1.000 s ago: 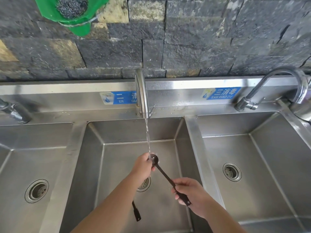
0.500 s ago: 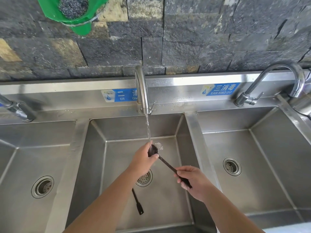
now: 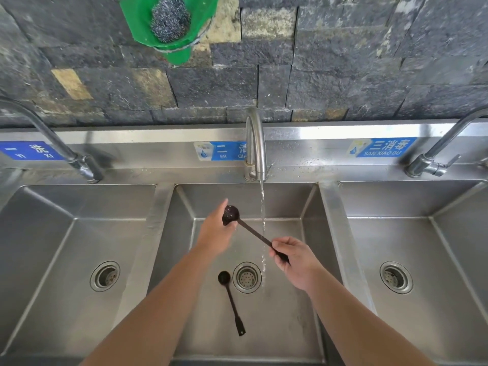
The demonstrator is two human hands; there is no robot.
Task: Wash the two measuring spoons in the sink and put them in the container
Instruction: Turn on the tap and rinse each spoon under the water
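Observation:
A dark measuring spoon with a long thin handle is held over the middle sink basin. My right hand grips the end of its handle. My left hand is wrapped around its round bowl, thumb against it. The bowl sits just left of the water stream that falls from the middle faucet. A second dark measuring spoon lies flat on the basin floor, bowl toward the drain. No container is in view.
Steel basins lie to the left and right, each with its own faucet. A green holder with a steel scourer hangs on the dark stone wall above. Blue labels run along the backsplash.
The spoon's bowl and my left hand have shifted left, out of the water stream. The camera view has tilted up and back, so the second spoon on the basin floor shows in full.

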